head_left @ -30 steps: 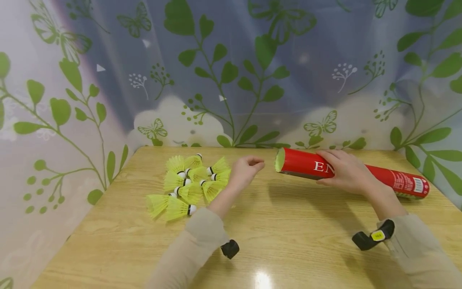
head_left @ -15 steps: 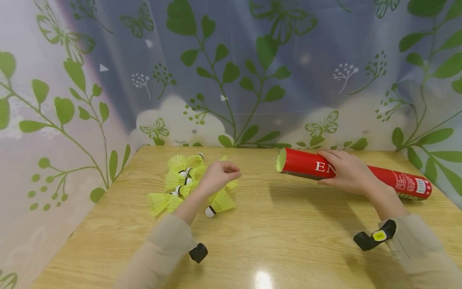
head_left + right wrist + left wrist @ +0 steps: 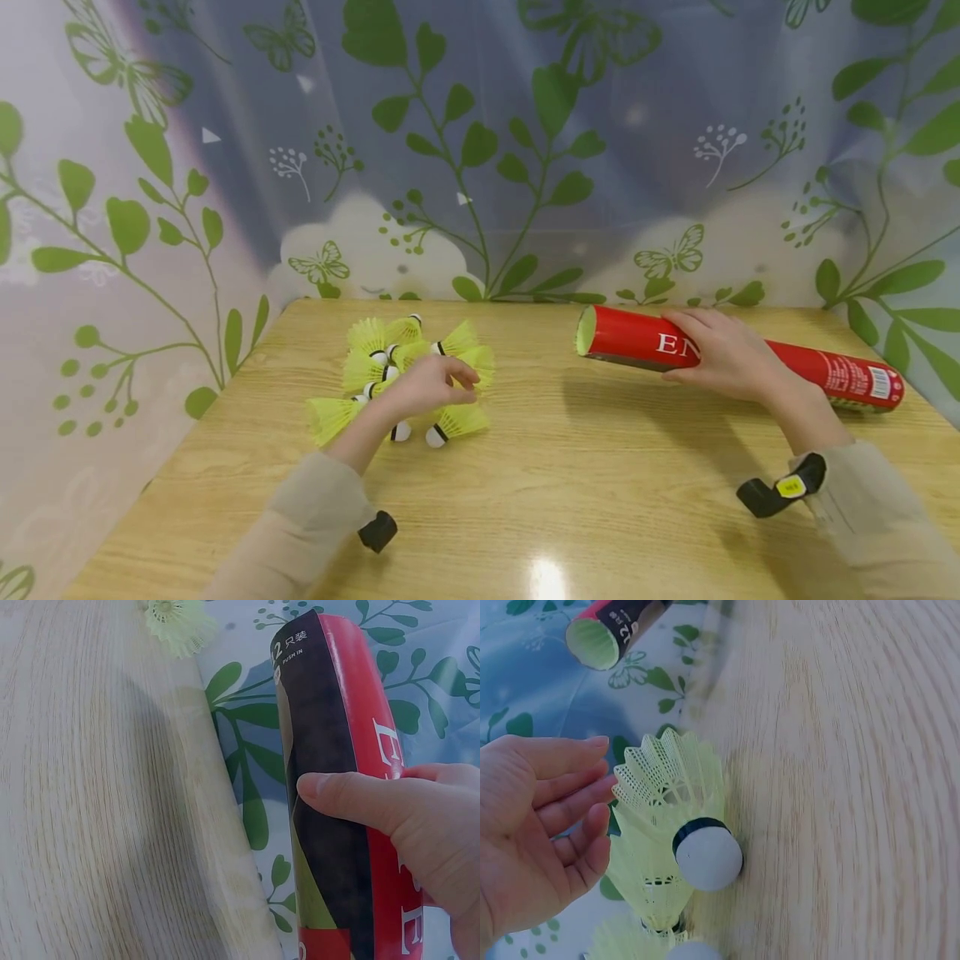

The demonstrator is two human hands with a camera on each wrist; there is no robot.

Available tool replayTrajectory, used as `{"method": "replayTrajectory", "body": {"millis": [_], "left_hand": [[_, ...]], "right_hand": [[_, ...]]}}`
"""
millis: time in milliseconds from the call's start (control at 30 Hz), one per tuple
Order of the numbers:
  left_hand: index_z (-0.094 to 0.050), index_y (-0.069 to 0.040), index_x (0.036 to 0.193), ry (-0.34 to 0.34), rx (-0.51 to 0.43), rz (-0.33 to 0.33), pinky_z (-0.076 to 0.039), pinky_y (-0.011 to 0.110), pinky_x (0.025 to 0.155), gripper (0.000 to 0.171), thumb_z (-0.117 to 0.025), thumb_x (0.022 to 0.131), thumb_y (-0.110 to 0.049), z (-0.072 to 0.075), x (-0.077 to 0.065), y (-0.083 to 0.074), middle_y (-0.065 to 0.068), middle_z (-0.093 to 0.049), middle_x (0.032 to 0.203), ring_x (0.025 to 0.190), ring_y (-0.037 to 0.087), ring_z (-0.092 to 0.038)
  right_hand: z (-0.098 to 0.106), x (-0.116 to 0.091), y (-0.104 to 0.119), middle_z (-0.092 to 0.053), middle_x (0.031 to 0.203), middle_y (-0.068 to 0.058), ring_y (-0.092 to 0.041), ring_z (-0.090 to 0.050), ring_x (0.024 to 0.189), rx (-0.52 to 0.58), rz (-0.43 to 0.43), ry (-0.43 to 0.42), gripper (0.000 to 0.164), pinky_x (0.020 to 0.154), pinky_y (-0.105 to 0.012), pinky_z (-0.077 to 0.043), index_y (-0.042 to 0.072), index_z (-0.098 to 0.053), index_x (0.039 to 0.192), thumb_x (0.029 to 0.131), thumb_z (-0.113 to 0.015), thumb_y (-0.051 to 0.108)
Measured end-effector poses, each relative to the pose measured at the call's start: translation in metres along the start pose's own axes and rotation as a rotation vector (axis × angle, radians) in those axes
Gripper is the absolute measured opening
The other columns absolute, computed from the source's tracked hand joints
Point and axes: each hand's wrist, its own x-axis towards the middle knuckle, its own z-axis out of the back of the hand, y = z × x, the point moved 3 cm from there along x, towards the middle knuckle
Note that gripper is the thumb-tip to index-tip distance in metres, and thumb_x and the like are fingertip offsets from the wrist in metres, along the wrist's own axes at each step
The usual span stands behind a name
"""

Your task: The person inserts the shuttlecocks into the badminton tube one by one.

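Several yellow shuttlecocks [image 3: 462,422] with white bases lie in a cluster on the left of the wooden table. Over this cluster hovers my left hand [image 3: 430,387], its fingers loosely bent and holding nothing. In the left wrist view the fingertips [image 3: 598,817] come close to the skirt of one shuttlecock [image 3: 709,855]; whether they touch it cannot be told. My right hand [image 3: 723,357] grips a red shuttlecock tube [image 3: 637,335] around its middle, thumb across the dark side. The tube's open end faces left and is raised off the table, while its far end is lower at the right.
The wooden table [image 3: 517,492] carries the cluster and the tube. A curtain [image 3: 495,167] printed with leaves and butterflies hangs behind the table's back edge. One shuttlecock [image 3: 178,626] shows at the top of the right wrist view, beyond the tube's shadow.
My left hand has moved left, away from the tube's open end, and then down over the shuttlecocks. The right hand and the tube have stayed nearly still.
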Motion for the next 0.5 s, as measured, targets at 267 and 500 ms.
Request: {"method": "replayTrajectory", "body": {"millis": [267,500], "left_hand": [[-0.067,-0.004,0.110,0.071,0.072,-0.069,-0.046,0.030,0.071,0.027,-0.068,0.084,-0.010,-0.0006,-0.0001,0.0039,0.008,-0.065,0.103,0.085,0.016,-0.055],[-0.071,-0.005,0.101,0.104,0.133,-0.062,-0.045,0.028,0.068,0.018,-0.067,0.084,-0.009,-0.0003,0.0003,0.0044,0.002,-0.063,0.101,0.079,0.013,-0.053]], "right_hand": [[-0.0014,0.0006,-0.0002,-0.052,0.122,-0.023,-0.041,-0.048,0.108,-0.004,-0.011,0.014,0.082,0.087,-0.060,-0.038,0.000,-0.047,0.130,0.063,-0.085,0.028],[-0.0035,0.0006,-0.0020,-0.052,0.123,-0.023,-0.041,-0.048,0.109,0.000,-0.019,0.020,0.082,0.087,-0.061,-0.037,0.000,-0.047,0.130,0.063,-0.085,0.028]]}}
